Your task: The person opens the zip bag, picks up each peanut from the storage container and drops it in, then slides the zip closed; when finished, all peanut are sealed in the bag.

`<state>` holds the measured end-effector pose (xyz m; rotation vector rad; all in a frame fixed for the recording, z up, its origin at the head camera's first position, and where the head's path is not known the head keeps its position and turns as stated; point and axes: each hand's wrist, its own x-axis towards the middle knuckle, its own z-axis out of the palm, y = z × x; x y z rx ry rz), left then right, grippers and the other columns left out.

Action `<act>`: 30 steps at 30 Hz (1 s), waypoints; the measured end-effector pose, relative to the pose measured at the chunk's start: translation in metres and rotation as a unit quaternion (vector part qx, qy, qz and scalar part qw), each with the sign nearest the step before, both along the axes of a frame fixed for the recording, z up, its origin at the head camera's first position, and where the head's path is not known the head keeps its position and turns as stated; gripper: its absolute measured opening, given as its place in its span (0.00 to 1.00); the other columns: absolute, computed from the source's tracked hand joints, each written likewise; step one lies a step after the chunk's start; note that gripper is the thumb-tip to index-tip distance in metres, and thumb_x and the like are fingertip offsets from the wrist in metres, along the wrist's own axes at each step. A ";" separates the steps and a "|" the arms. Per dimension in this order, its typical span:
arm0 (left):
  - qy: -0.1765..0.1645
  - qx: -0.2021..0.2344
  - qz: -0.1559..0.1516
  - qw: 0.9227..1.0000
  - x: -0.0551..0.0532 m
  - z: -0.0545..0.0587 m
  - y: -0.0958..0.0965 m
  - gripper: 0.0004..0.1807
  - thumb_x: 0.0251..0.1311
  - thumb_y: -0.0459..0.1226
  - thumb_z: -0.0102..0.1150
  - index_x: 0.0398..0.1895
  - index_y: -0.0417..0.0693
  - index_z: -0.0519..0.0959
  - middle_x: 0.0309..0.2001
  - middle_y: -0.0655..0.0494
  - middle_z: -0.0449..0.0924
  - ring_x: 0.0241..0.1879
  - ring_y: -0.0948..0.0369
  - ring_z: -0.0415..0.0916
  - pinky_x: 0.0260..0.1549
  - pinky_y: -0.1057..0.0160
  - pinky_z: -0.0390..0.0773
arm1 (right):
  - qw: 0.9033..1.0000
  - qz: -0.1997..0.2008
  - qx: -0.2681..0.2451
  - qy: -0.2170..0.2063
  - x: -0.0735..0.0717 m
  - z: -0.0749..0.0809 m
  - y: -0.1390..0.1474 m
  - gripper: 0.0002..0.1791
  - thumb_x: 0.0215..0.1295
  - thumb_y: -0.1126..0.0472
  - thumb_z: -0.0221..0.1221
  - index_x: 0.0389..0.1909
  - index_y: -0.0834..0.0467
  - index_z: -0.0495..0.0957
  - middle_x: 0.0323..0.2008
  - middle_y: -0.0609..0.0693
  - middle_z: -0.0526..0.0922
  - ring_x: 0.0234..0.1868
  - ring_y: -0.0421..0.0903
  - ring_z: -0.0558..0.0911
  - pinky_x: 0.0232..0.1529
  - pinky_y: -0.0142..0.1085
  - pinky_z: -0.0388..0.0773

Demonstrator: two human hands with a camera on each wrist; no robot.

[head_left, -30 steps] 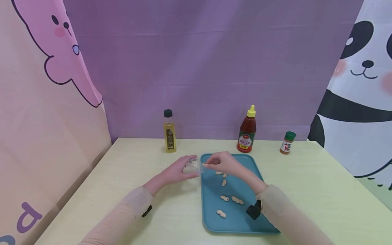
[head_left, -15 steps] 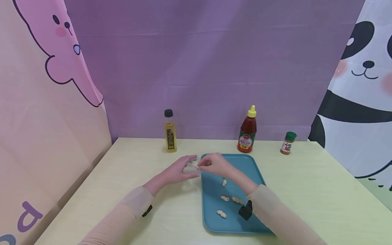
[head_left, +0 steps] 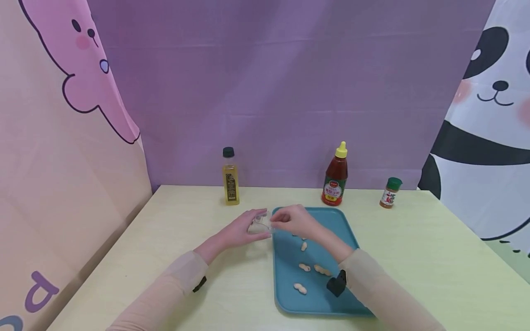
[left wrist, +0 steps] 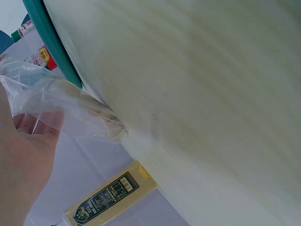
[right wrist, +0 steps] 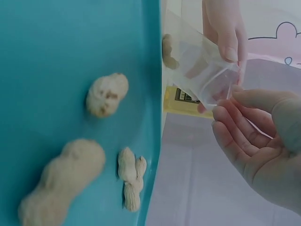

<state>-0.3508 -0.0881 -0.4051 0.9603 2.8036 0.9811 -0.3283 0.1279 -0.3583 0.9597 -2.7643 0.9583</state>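
A clear plastic bag (head_left: 260, 224) is held in my left hand (head_left: 242, 228), thumb on one side and fingers on the other. A peanut (right wrist: 169, 52) shows at the bottom of the bag in the right wrist view. At the bag's mouth, the thumb and fingertips of my right hand (head_left: 296, 219) pinch its edge; no peanut shows between them. Below lies a blue tray (head_left: 290, 303) with several loose peanuts (head_left: 300, 288), partly covered by my right hand and forearm in the head view. The right wrist view shows a two-lobed peanut (right wrist: 61, 183) close up.
Behind the hands stand a bottle of yellow oil (head_left: 230, 181), a red sauce bottle (head_left: 334, 179) with a yellow cap, and a small green-capped jar (head_left: 390, 193). A purple cloth (head_left: 265, 92) hangs at the table's back edge.
My right hand, with a peanut in its fingertips, moved left into the bag's mouth, then drew back slightly right without it. My left hand has kept the bag in about the same place.
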 end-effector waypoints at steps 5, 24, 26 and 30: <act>0.004 0.001 -0.004 1.000 0.000 0.001 0.002 0.43 0.55 0.60 0.58 0.71 0.54 0.57 0.68 0.55 0.62 0.66 0.56 0.61 0.63 0.53 0.65 | 1.000 -0.002 0.006 0.006 0.006 0.006 0.011 0.11 0.62 0.59 0.61 0.43 0.60 0.83 0.38 0.52 0.86 0.35 0.42 0.83 0.35 0.30 0.81; 0.010 -0.011 -0.007 1.000 0.002 0.001 0.003 0.43 0.56 0.58 0.58 0.71 0.52 0.57 0.68 0.55 0.62 0.68 0.55 0.58 0.66 0.54 0.61 | 0.999 0.012 0.031 0.017 0.060 0.010 0.070 0.09 0.59 0.61 0.62 0.39 0.59 0.83 0.33 0.47 0.85 0.31 0.36 0.81 0.34 0.27 0.79; 0.010 -0.010 -0.008 1.000 0.002 0.002 0.003 0.43 0.56 0.58 0.58 0.71 0.52 0.57 0.68 0.55 0.62 0.68 0.55 0.58 0.66 0.54 0.61 | 0.999 0.012 0.035 0.009 0.065 0.007 0.075 0.09 0.59 0.60 0.63 0.39 0.60 0.83 0.33 0.46 0.85 0.30 0.34 0.80 0.34 0.27 0.79; 0.010 -0.011 -0.008 1.000 0.002 0.001 0.003 0.43 0.56 0.59 0.58 0.71 0.52 0.57 0.69 0.55 0.61 0.68 0.55 0.58 0.66 0.54 0.61 | 0.999 0.009 0.039 -0.024 0.072 0.000 0.085 0.11 0.59 0.59 0.63 0.40 0.61 0.82 0.32 0.44 0.84 0.30 0.33 0.79 0.33 0.27 0.79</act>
